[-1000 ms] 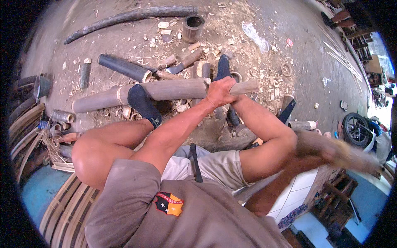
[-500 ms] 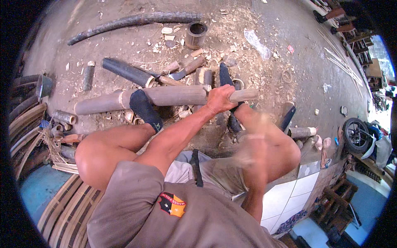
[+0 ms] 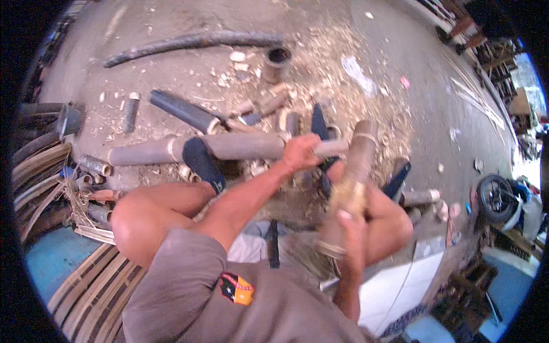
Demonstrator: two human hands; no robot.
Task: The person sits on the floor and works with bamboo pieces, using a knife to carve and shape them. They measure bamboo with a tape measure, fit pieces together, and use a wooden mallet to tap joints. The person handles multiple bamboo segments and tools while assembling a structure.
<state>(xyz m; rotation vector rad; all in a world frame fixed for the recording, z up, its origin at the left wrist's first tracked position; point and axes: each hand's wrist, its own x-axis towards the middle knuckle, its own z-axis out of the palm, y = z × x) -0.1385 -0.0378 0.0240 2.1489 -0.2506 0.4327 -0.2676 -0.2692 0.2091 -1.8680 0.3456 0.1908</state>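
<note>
At far left, heaped curved bamboo strips (image 3: 34, 166) and short cut tubes on the dusty ground (image 3: 400, 74). Beyond them, at the top, a long dark bent pole (image 3: 194, 41) and a short hollow bamboo ring (image 3: 276, 60), well apart from the work.

Across the middle, lying flat, a long grey bamboo pole (image 3: 143, 153), pinned under a foot in a dark sandal (image 3: 200, 163), with chips and offcuts scattered round it.

Just right of the foot, the left hand (image 3: 300, 153), grip closed tight over the pole's pale right end; unclear whether a blade or wedge sits under the fist.

Beside it, the right hand (image 3: 349, 228), grip wrapped full round the lower end of a thick brown bamboo club (image 3: 357, 171). Out low to the right a second ago, swung in blurred half a second ago, now upright with its top end just beside the left fist. By the look of it, mid-stroke, brought in over the held end of the pole, which has not shifted.

At far right, a black motorbike wheel (image 3: 494, 197), well clear.
</note>
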